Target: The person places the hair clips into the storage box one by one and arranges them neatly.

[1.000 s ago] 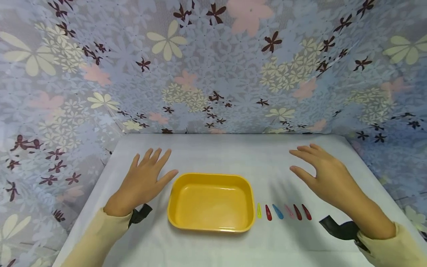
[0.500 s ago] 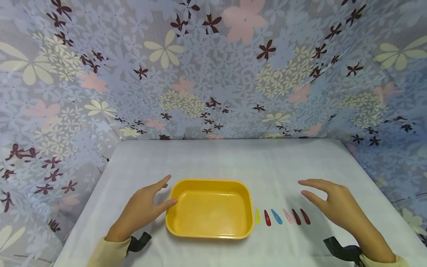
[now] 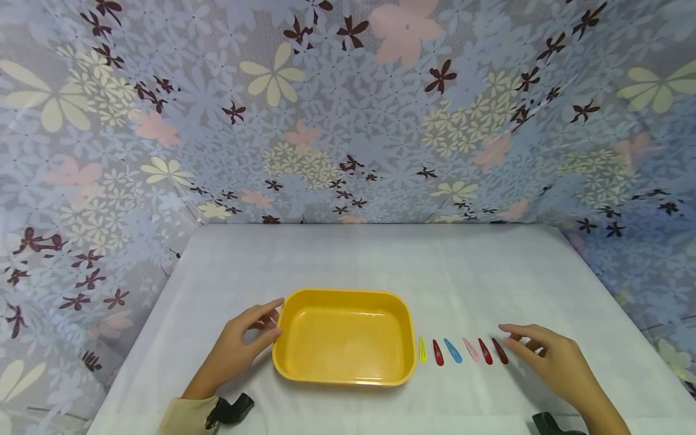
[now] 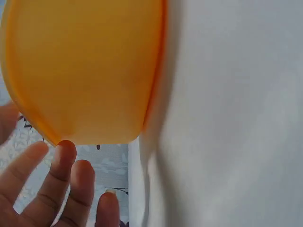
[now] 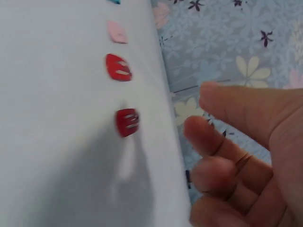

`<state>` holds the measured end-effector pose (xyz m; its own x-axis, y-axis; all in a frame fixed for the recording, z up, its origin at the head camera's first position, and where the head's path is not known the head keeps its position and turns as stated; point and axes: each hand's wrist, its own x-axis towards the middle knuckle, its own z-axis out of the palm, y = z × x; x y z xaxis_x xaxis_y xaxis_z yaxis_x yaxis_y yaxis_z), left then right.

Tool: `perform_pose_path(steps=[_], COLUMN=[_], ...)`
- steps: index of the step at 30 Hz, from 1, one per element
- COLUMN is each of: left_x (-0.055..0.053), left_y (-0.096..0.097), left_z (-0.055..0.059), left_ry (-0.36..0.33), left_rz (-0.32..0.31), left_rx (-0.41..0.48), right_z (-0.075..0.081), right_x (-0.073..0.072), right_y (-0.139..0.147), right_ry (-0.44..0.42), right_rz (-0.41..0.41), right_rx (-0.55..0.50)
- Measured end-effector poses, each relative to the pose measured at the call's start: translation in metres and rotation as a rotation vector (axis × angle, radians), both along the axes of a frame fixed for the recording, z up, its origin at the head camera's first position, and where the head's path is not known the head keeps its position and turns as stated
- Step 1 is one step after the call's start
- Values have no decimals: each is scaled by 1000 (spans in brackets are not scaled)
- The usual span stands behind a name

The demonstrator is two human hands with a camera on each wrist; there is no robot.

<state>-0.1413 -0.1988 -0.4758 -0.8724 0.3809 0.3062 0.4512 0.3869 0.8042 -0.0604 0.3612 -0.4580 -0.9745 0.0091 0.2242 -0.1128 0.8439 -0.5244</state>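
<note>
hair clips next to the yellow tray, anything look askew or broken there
Nothing looks spilled or plainly broken; fine damage would be too small to tell. The six hair clips lie apart in a row beside the yellow tray. Only mildly uneven: in the head view the yellow clip is nearly straight while the others slant.

I counted one yellow tray [image 3: 344, 338] on one white-covered table [image 3: 353, 257] and, to the tray's right, six hair clips [image 3: 470, 349] in a row: one lime clip [image 3: 422, 350], one blue clip [image 3: 453, 350], one pink clip [image 5: 117, 33] and three red clips [image 3: 438, 353]. One left hand [image 3: 235, 343] and one right hand [image 3: 554, 362] made two; two black wrist bands [image 3: 231, 411] and one beige sleeve [image 3: 187, 415] showed on the near side.
</note>
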Motion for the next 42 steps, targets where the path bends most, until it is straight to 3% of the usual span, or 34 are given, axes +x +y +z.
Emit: perform_pose_path(steps=[7,12,18,27,33,42], left_x=[0,1,0,2,2,2], left_y=[1,-2,-6,-5,-2,1], left_z=[-9,-10,-10,-14,-15,-18], left_ry=[-107,-135,-168,-209,-221,-247], left_rz=[-60,-52,-38,-9,-9,-13], left_rx=[131,157,193,186,182,187], right_z=[-19,-31,-34,-38,-37,-36], right_x=[7,6,-1,0,3,7], right_y=[3,4,-2,-8,-11,-12], right_ry=[-88,-78,6,125,99,29], right_rz=[-80,-52,22,48,-6,-54], right_rx=[-138,-177,-167,-93,-21,-1])
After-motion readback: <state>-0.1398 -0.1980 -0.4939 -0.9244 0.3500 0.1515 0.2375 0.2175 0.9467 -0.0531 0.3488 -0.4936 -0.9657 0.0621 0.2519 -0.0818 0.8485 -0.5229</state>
